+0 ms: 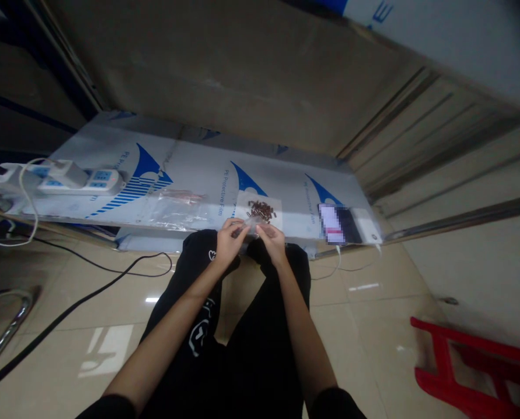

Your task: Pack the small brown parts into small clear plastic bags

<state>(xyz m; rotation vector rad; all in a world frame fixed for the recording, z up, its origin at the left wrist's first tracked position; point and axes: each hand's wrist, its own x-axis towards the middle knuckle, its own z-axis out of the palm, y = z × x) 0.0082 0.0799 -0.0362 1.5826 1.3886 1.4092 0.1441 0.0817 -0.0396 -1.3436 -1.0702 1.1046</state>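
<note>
Between my two hands is a small clear plastic bag (253,224), held at the near edge of the low table. My left hand (230,237) pinches its left side, fingers closed. On the right side, my right hand (272,237) grips it in the same way. Just beyond my fingertips lies a pile of small dark brown pieces (261,210), shaped like short capsules, on a white sheet (246,202). Whether anything is inside the bag I cannot tell. To the left, clear plastic bags (176,208) lie flat, with thin reddish strips on or in them.
A power strip (105,182) with a plugged-in adapter and white cable sits at the table's left end. At the right are a phone (332,224) and a white device (368,227) with cables. A red stool (473,372) stands on the floor at right. A black cable (89,297) crosses the floor.
</note>
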